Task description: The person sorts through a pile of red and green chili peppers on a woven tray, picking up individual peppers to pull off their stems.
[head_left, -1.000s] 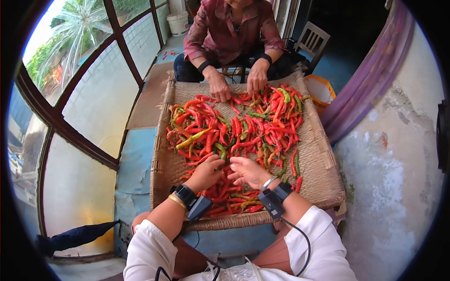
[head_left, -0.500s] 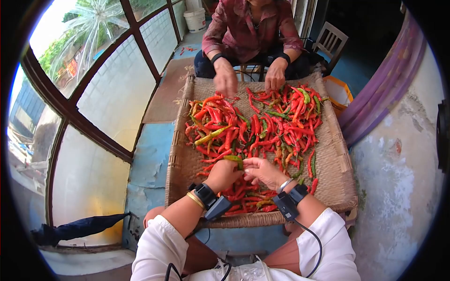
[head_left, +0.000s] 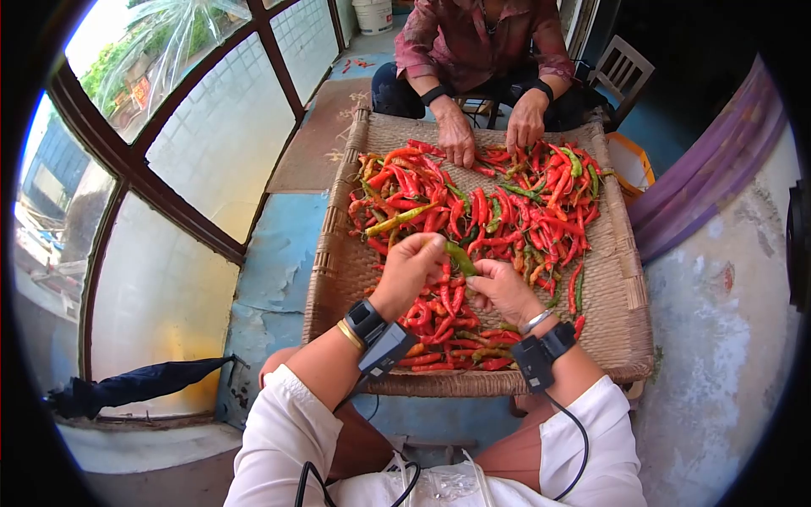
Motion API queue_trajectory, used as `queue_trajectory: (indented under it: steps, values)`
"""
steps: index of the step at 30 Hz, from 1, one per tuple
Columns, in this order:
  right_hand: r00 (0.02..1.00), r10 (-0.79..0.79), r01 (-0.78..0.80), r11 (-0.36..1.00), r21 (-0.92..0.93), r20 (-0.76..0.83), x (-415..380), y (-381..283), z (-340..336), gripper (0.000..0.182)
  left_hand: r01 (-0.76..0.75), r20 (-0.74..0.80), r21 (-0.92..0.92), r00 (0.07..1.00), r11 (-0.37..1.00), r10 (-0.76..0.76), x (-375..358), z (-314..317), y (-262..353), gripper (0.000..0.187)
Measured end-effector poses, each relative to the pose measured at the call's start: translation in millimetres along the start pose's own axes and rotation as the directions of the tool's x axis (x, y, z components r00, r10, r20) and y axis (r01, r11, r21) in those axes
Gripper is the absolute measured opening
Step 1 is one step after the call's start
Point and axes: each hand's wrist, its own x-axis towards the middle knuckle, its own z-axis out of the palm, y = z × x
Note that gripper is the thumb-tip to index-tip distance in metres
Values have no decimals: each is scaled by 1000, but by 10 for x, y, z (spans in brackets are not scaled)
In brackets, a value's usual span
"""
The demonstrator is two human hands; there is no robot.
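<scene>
A green chili pepper [head_left: 459,258] is stretched between my two hands, above the pile. My left hand [head_left: 412,269] pinches its upper left end, and my right hand [head_left: 502,290] has its fingers closed at its lower right end. Beneath and beyond them, many red chilies [head_left: 541,228] with some green and yellowish ones lie heaped on a woven tray [head_left: 338,291]. A smaller group of red peppers lies near the tray's front edge, below my hands.
Across the tray sits a co-worker [head_left: 486,42], both hands at the far chilies. A yellow-rimmed container [head_left: 632,166] and a chair [head_left: 623,72] stand at the back right. Windows line the left, with a dark folded umbrella [head_left: 152,390]; a purple curtain [head_left: 718,165] hangs right.
The view has shifted, so the tray sits slightly higher and further right. My hands have moved slightly apart, showing more of the green pepper. The co-worker's left-side hand now rests lower on the chilies.
</scene>
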Motion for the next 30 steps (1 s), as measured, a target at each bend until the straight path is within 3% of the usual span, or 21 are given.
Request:
queue_trajectory:
  steps: [1, 3, 4, 6, 7, 9, 10, 12, 14, 16, 20, 22, 23, 25, 27, 29, 30]
  values:
    - [999, 48, -48, 999, 3, -18, 17, 11, -51, 14, -25, -17, -81, 1000, 996, 24, 39, -45, 16, 18]
    - [994, 81, -77, 996, 51, -80, 51, 9, -123, 14, -48, -61, -12, 997, 999, 47, 97, -115, 23, 17]
    - [996, 13, -6, 997, 82, -88, 56, -24, -171, 21, -67, -92, 55, 993, 996, 72, 116, -132, 22, 15]
    - [970, -155, 224, 869, 442, -187, 69, -99, -158, 39, -43, -102, 84, 993, 996, 51, 156, -166, -20, 14]
    - [970, -156, 224, 869, 441, -186, 67, -96, -165, 39, -66, -39, 216, 996, 974, 76, 209, -212, -116, 15]
    - [921, -20, 214, 859, 466, -388, 62, -84, -199, 42, -70, 84, 540, 996, 839, 29, 234, -300, -211, 22]
    - [921, -20, 216, 857, 467, -389, 58, -67, -214, 42, -70, 85, 542, 996, 838, 29, 228, -307, -250, 22]
    - [983, 40, 28, 935, 355, -180, 60, 6, -238, 43, -227, 231, 784, 971, 579, 68, 210, -319, -332, 27]
    - [999, 43, -36, 940, 339, -14, 97, 87, -200, 37, -272, 271, 809, 959, 521, 80, 203, -337, -357, 33]
    - [996, 81, -85, 967, 242, 27, 59, 68, -98, 33, -274, 258, 940, 961, 203, 102, 180, -354, -361, 36]
    - [992, 116, -120, 988, 101, 40, 55, 102, -65, 26, -250, 253, 962, 967, 108, -17, 96, -312, -219, 32]
    - [969, 184, -161, 976, -146, 163, 48, 69, -87, 22, -213, 217, 976, 972, 53, -89, 53, -224, -129, 24]
    - [964, 190, -141, 959, -248, 187, 39, 60, -71, 25, -211, 215, 976, 972, 55, -90, 80, -230, -124, 24]
    - [958, 212, -140, 934, -327, 195, 22, 47, -33, 25, -218, 215, 958, 976, 184, 37, 139, -254, -119, 24]
    - [951, 235, -117, 873, -473, 200, 29, 83, -24, 26, -233, 229, 955, 973, 182, 39, 106, -258, -105, 24]
    - [957, 212, -101, 884, -457, 199, 22, 70, -18, 25, -250, 245, 952, 968, 178, 46, 85, -265, -152, 24]
    - [963, 188, -85, 894, -440, 195, 18, 67, -17, 25, -285, 282, 952, 958, 110, 41, 61, -263, -223, 27]
